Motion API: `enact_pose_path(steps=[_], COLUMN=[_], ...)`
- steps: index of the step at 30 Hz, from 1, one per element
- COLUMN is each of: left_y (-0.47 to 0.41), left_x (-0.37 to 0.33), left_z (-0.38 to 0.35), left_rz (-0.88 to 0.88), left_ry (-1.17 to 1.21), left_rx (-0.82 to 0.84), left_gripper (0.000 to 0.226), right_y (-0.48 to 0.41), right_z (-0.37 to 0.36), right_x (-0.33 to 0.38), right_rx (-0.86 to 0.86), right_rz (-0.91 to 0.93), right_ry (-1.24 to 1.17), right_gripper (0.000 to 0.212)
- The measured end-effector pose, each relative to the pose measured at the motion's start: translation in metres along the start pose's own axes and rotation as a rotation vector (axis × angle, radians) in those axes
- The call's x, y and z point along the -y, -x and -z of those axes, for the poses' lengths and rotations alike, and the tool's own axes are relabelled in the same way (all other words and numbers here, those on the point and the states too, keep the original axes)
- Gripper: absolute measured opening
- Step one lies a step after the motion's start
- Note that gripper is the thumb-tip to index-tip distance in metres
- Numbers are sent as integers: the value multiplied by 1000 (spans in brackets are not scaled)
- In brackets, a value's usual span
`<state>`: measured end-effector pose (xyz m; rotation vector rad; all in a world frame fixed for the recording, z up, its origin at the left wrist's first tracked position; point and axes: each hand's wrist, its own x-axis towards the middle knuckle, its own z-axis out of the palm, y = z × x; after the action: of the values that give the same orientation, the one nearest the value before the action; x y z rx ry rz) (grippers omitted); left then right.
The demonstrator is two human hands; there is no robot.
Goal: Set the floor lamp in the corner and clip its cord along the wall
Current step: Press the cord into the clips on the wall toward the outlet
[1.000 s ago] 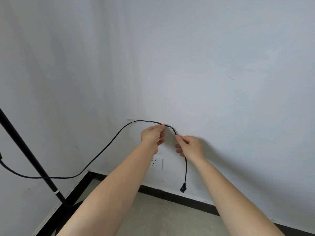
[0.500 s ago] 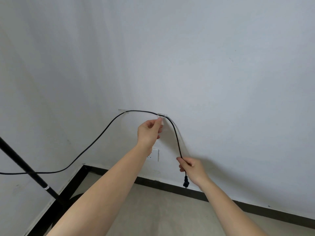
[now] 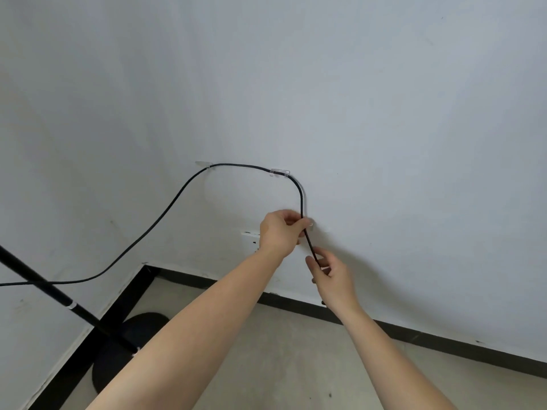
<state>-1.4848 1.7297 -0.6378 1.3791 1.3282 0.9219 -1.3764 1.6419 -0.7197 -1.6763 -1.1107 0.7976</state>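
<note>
White wall (image 3: 355, 99) meeting grey floor (image 3: 281, 365) at a black skirting. Black cord (image 3: 165, 211) running up from lower left, through two clear clips (image 3: 279, 172) on the wall, then bending down. Left hand (image 3: 279, 232) pinching cord against wall beside white socket (image 3: 250, 241). Right hand (image 3: 331, 275) pinching cord just below. Lamp pole (image 3: 44, 291) and round base (image 3: 118, 350) in the corner.

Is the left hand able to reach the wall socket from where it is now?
Probably yes: the left hand is right in front of the wall socket, partly covering it, though it is pinching the cord.
</note>
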Motion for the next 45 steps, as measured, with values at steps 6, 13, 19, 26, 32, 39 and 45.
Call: enact_pose_path(steps=[6, 13, 19, 26, 32, 39, 45], left_y=[-3, 2, 8, 5, 9, 10, 5], left_x=[6, 8, 12, 13, 12, 13, 9], left_z=[-4, -7, -8, -8, -12, -9, -14], left_rz=[196, 163, 49, 87, 154, 124, -70], left_ry=[330, 363, 291, 333, 439, 419, 17], left_rx=[-76, -52, -27, -39, 1, 30, -47], left_gripper=[20, 17, 4, 7, 7, 8, 6], right_y=[-6, -10, -10, -10, -15, -25, -27], right_z=[2, -1, -1, 6, 14, 20, 25], right_x=[-1, -3, -4, -1, -4, -6, -12], right_rx=[-86, -147, -183, -323, -401, -332, -262], right_rz=[7, 44, 92, 154, 185, 227, 204], right_ry=[-128, -101, -5, 92, 93, 203, 201], right_gripper=[13, 15, 16, 7, 8, 11, 12])
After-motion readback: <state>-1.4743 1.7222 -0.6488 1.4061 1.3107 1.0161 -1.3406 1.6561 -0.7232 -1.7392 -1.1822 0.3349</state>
